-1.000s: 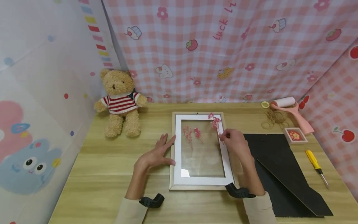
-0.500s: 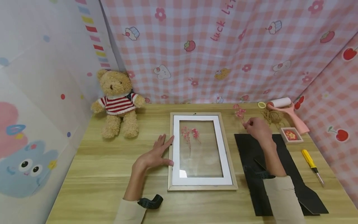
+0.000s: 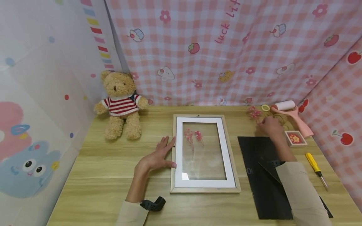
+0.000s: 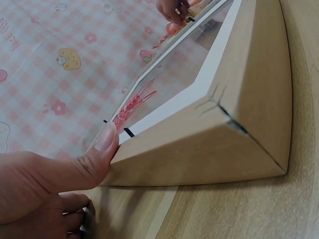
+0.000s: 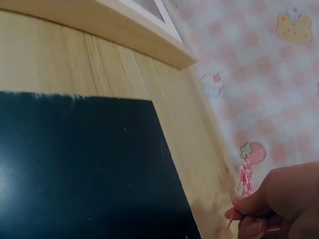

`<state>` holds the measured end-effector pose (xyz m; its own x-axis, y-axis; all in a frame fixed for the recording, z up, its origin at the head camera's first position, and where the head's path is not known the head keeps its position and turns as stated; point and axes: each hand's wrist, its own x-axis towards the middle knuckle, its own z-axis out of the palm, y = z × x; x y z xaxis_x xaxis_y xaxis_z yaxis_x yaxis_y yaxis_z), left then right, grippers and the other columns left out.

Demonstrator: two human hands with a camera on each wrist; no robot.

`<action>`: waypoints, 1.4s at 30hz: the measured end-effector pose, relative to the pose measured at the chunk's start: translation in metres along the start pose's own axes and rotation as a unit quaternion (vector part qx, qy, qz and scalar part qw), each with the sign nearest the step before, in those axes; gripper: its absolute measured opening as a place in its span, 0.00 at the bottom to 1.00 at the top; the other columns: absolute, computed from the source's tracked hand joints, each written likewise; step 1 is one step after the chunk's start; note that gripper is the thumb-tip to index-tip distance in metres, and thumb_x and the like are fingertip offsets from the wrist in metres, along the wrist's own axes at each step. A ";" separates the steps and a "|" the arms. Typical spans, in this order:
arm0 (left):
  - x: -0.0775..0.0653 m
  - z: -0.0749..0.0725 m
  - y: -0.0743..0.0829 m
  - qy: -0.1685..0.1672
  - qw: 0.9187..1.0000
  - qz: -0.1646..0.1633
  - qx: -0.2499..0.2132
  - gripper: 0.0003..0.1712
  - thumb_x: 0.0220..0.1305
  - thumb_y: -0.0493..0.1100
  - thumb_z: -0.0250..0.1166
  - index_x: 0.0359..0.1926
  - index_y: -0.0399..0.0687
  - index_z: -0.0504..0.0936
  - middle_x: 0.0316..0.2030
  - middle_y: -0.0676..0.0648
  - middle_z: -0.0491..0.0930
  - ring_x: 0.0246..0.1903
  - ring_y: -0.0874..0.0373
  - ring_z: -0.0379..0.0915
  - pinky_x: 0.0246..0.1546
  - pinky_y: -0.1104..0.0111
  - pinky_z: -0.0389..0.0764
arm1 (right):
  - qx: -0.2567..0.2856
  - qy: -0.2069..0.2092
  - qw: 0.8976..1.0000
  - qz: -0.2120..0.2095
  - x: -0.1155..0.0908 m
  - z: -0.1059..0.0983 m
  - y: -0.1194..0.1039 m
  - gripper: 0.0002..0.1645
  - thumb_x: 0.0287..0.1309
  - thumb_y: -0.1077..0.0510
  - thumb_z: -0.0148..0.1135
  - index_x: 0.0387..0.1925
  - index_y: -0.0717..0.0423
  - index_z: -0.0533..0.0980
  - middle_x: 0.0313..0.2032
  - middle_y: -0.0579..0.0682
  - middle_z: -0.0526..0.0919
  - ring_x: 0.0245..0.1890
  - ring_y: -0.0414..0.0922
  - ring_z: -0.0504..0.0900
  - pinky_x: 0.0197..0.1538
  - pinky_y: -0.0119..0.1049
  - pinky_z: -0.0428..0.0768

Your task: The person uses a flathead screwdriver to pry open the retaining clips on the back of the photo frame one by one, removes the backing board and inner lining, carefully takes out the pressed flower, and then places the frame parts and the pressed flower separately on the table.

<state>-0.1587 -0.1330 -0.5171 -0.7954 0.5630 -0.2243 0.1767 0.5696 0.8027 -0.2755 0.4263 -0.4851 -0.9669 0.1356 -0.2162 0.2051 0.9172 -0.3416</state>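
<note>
A wooden picture frame (image 3: 233,169) with a white mat (image 3: 226,157) lies flat on the table, and two pink dried flower sprigs (image 3: 189,136) rest on its glass. My left hand (image 3: 155,158) touches the frame's left side with fingers spread; in the left wrist view the thumb (image 4: 106,139) presses its edge. My right hand (image 3: 272,127) is beyond the black backing board (image 3: 260,175), by the twine. Between thumb and finger it pinches the thin stem of another pink dried flower sprig (image 5: 245,177). The sprig's blossoms point away from me.
Behind the right hand lie twine (image 3: 280,117), a yellow ring (image 3: 265,108) and a pink-handled lint roller (image 3: 299,119). A small framed box (image 3: 295,138) and a yellow screwdriver (image 3: 316,166) are at the right. A teddy bear (image 3: 121,103) sits at the back left.
My right hand has carried the pinched sprig from above the picture frame's right side to the right, past the frame, near the twine. My left hand stays at the frame's left edge.
</note>
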 end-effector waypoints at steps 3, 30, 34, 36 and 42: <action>0.001 -0.001 0.000 -0.001 1.000 0.001 0.000 0.70 0.64 0.57 0.80 0.91 0.58 0.39 0.88 0.38 0.24 0.87 0.40 0.13 0.85 0.36 0.31 | 0.003 -0.006 1.000 0.000 0.019 0.005 0.019 0.28 0.74 0.43 0.60 0.17 0.51 0.73 0.18 0.48 0.71 0.22 0.49 0.73 0.24 0.45 0.72; -0.002 -0.001 -0.001 -0.007 1.000 0.007 -0.007 0.71 0.64 0.58 0.79 0.91 0.57 0.39 0.88 0.37 0.23 0.87 0.41 0.12 0.86 0.38 0.29 | 0.081 0.121 0.986 -0.080 -0.059 -0.017 -0.067 0.25 0.82 0.53 0.58 0.34 0.71 0.83 0.28 0.65 0.85 0.22 0.49 0.81 0.27 0.44 0.76; -0.001 -0.001 -0.002 -0.009 1.000 0.015 -0.005 0.71 0.64 0.59 0.79 0.91 0.56 0.38 0.88 0.36 0.23 0.87 0.40 0.12 0.86 0.40 0.27 | 0.223 0.124 0.960 -0.112 -0.090 -0.009 -0.089 0.24 0.84 0.52 0.59 0.53 0.73 0.83 0.34 0.53 0.87 0.22 0.33 0.78 0.27 0.30 0.74; -0.001 -0.001 -0.003 -0.011 1.000 0.016 -0.005 0.71 0.64 0.60 0.79 0.91 0.56 0.38 0.88 0.36 0.22 0.87 0.41 0.11 0.86 0.41 0.26 | 0.270 0.112 0.950 -0.110 -0.101 -0.007 -0.100 0.25 0.84 0.51 0.59 0.58 0.73 0.82 0.38 0.50 0.86 0.24 0.31 0.79 0.29 0.28 0.76; -0.001 0.000 -0.002 -0.008 1.000 0.014 -0.001 0.71 0.65 0.61 0.77 0.91 0.57 0.37 0.88 0.37 0.22 0.87 0.41 0.12 0.86 0.39 0.28 | 0.278 0.084 0.947 -0.135 -0.128 0.003 -0.133 0.22 0.83 0.54 0.61 0.59 0.72 0.82 0.46 0.67 0.86 0.25 0.37 0.81 0.31 0.29 0.76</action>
<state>-0.1585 -0.1345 -0.5184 -0.7808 0.5881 -0.2110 0.1976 0.5528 0.8096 -0.1784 0.2860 -0.4151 -0.9965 0.0244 0.0804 -0.0502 0.5944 -0.8026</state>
